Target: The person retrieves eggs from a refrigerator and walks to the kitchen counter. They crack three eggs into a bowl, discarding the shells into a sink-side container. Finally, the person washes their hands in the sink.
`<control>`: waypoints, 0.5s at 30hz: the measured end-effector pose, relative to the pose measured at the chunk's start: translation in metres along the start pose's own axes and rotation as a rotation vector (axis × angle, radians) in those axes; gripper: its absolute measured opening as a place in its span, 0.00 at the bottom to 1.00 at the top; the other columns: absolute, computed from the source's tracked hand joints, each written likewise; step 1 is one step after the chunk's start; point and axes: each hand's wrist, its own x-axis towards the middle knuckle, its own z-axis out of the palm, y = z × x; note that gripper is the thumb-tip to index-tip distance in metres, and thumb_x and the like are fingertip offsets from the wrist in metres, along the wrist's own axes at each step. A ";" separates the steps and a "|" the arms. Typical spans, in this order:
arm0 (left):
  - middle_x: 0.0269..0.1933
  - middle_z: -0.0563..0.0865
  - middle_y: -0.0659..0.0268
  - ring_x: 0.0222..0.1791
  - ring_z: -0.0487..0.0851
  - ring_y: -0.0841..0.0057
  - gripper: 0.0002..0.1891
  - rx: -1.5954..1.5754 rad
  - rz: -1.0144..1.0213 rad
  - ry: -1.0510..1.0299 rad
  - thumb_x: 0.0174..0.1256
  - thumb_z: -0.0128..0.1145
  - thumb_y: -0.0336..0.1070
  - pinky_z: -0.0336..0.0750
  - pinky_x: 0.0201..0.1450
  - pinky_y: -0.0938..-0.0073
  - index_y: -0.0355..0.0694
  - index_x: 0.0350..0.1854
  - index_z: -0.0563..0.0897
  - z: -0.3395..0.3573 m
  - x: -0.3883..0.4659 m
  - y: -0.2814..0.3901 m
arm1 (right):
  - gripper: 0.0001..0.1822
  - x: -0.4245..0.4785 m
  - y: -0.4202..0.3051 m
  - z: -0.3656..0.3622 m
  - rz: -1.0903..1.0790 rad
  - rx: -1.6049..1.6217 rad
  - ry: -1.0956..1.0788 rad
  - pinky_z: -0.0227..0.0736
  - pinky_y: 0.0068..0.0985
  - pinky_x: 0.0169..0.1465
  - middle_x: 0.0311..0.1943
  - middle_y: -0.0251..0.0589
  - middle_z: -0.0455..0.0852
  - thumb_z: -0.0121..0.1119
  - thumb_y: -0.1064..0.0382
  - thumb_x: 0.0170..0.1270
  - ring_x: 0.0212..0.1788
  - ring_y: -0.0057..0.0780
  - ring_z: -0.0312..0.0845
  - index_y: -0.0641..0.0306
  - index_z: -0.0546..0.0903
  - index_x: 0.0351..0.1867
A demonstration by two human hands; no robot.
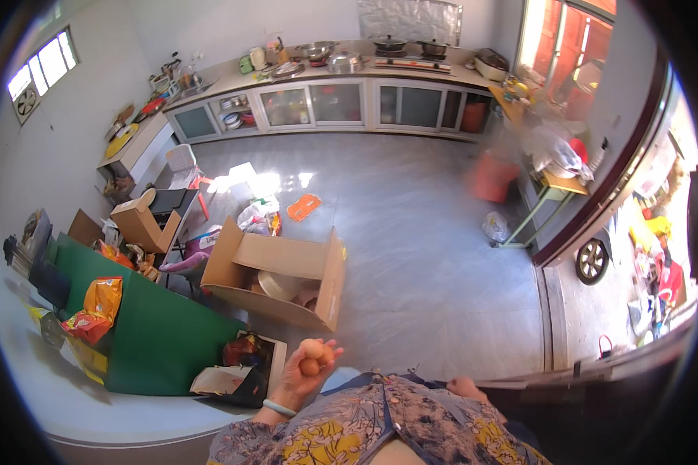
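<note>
Several brown eggs [310, 367] rest in my left hand [294, 381], which is raised palm-up with the fingers curled around them. A pale bangle [279, 407] circles that wrist. Low at my side, my right hand [465, 387] hangs partly hidden by my printed shirt; its fingers look curled, but whether they hold anything is not visible. Just beyond my left hand, an open cardboard box [273, 308] stands on the floor with a pale round thing [276, 285] inside. To the left of the hand sits a smaller container [279, 349] of mixed items.
A green cabinet [163, 331] carries snack bags [102, 299] at left. Kitchen counters [352, 71] with pots line the far wall. An orange mat [303, 207] lies on the grey floor [407, 232]. At right, a table [564, 183] and red bucket [494, 180] stand near the doorway.
</note>
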 end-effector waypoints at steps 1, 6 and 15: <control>0.65 0.70 0.49 0.67 0.67 0.48 0.27 -0.030 0.035 0.032 0.59 0.66 0.46 0.82 0.54 0.61 0.40 0.56 0.74 -0.007 0.006 -0.001 | 0.19 0.023 -0.015 -0.039 0.007 0.014 0.000 0.77 0.40 0.49 0.39 0.52 0.87 0.55 0.49 0.59 0.44 0.49 0.83 0.59 0.86 0.40; 0.62 0.73 0.51 0.66 0.68 0.49 0.27 -0.130 0.203 0.228 0.55 0.70 0.46 0.82 0.54 0.60 0.41 0.55 0.76 -0.023 0.038 0.012 | 0.18 0.148 -0.082 -0.179 -0.119 0.071 0.147 0.76 0.39 0.52 0.40 0.53 0.87 0.54 0.52 0.61 0.46 0.47 0.82 0.62 0.84 0.42; 0.58 0.77 0.49 0.59 0.76 0.48 0.24 -0.071 0.263 0.244 0.63 0.62 0.43 0.81 0.55 0.58 0.37 0.57 0.74 0.016 0.228 0.090 | 0.17 0.264 0.000 -0.249 -0.064 -0.008 0.125 0.76 0.38 0.51 0.42 0.50 0.86 0.55 0.50 0.58 0.47 0.47 0.81 0.59 0.85 0.38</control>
